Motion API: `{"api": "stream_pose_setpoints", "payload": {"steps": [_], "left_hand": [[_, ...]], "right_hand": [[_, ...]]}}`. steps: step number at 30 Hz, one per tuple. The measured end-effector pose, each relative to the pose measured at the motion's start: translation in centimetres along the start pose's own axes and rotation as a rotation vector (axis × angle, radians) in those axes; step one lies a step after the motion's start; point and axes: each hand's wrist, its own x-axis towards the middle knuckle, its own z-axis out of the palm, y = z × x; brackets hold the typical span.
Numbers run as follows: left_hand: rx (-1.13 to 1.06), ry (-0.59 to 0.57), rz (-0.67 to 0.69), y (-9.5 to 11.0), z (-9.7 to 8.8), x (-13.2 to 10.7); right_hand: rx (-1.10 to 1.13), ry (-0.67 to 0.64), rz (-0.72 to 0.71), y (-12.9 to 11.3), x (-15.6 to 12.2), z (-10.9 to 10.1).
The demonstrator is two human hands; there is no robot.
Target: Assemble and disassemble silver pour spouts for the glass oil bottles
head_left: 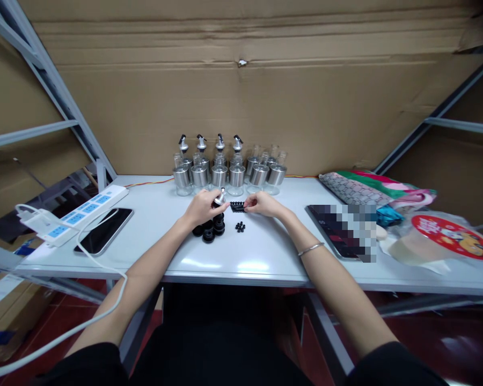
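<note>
- Your left hand [202, 208] is closed around a small metal pourer spout [219, 198], holding it just above the white table [249, 257], with the silver tip poking out past your fingers.
- Your right hand [263, 204] pinches the end of a black strip of small caps [237, 206], which lies flat on the table between your two hands.
- Just under your left hand stands a cluster of black stoppers [210, 229], and a few loose black rings [240, 227] lie beside them, nearer your right wrist.
- Behind both hands stand rows of glass bottles with steel sleeves [225, 171]; the four on the left carry spouts.
- At your left lie a phone [103, 230] and a white power strip [78, 213]; at your right sit a dark tablet [334, 228], a patterned bag [358, 187] and a red-lidded tub [451, 238].
</note>
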Motion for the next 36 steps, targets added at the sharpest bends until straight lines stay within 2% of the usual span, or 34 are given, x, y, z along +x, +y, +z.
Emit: {"api": "stream_pose_setpoints", "payload": {"steps": [8,15,20,25,33,36], "left_hand": [[-0.013,-0.088,0.078,-0.1,0.2,0.1],[0.02,-0.076,0.034,-0.1,0.1,0.1],[0.007,-0.075,0.022,0.0,0.0,0.1],[-0.094,-0.006,-0.091,0.1,0.0,0.1],[-0.086,-0.069,-0.097,0.5,-0.3,0.1],[-0.113,-0.111,-0.072,0.7,-0.2,0.2]], "right_hand": [[0.008,0.151,-0.126,-1.6,0.0,0.1],[-0.035,0.116,-0.13,0.1,0.2,-0.3],[-0.052,0.042,-0.149,0.2,0.1,-0.1],[-0.059,0.022,-0.142,0.3,0.2,0.2],[-0.004,0.139,-0.131,-0.1,0.2,0.1],[0.138,0.175,-0.17,-1.3,-0.1,0.3]]}}
